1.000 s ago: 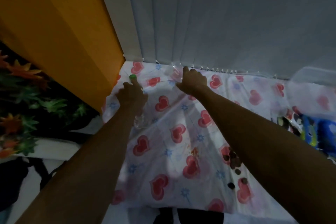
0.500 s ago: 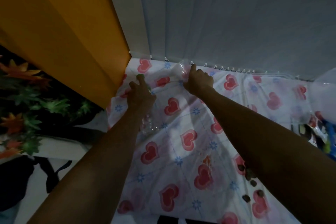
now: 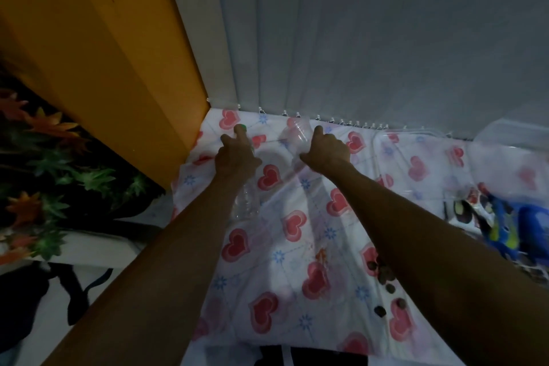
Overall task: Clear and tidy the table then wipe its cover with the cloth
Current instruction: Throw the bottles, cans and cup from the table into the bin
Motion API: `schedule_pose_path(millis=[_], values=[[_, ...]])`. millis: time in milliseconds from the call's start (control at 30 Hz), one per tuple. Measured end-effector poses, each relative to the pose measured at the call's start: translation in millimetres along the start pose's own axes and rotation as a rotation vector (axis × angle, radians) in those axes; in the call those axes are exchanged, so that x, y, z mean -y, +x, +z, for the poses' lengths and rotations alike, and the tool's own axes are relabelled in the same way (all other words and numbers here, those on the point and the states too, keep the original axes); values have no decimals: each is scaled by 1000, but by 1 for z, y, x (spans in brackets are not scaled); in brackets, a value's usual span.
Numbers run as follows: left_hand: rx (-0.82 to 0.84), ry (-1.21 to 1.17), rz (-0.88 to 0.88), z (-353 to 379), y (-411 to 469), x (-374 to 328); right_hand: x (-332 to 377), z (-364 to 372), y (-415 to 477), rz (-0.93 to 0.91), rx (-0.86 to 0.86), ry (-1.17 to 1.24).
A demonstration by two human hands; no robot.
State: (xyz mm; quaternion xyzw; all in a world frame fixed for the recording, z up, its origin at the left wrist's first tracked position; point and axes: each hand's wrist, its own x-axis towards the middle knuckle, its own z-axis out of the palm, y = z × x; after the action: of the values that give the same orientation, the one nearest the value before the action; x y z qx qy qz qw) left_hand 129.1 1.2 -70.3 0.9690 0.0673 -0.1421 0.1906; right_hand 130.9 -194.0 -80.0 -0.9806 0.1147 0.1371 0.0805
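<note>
both hands at far table edge, each on a clear container.
left hand clamped on empty plastic bottle, green cap; right hand clasps empty clear cup; heart-print cover centre bare; brown bits near right edge.

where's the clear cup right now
In the head view, the clear cup is tilted in the right hand, at the table's far edge by the blinds.

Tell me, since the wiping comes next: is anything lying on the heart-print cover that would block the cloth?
Yes. Small dark bits lie scattered near the right forearm. The left hand holds a clear bottle, the right hand a clear cup. No cloth shows.
</note>
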Motion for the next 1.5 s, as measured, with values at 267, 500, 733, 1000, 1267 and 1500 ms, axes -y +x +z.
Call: schedule_pose_path(millis=[267, 500, 733, 1000, 1267, 1500], values=[[-36, -27, 71, -11, -85, -37, -44, -19, -91, -1, -75, 6], [-50, -22, 137, 11, -211, -73, -111, -31, -215, 11, -110, 34], [-17, -79, 179, 77, -350, -98, -194, 4, -342, 15, -96, 126], [98, -120, 183, 167, -458, -96, -269, 72, -441, 57, 76, 173], [169, -149, 142, 247, -485, -62, -301, 158, -489, 74, 263, 206], [260, -196, 172, 344, -473, -10, -308, 282, -489, 233, 440, 279]])
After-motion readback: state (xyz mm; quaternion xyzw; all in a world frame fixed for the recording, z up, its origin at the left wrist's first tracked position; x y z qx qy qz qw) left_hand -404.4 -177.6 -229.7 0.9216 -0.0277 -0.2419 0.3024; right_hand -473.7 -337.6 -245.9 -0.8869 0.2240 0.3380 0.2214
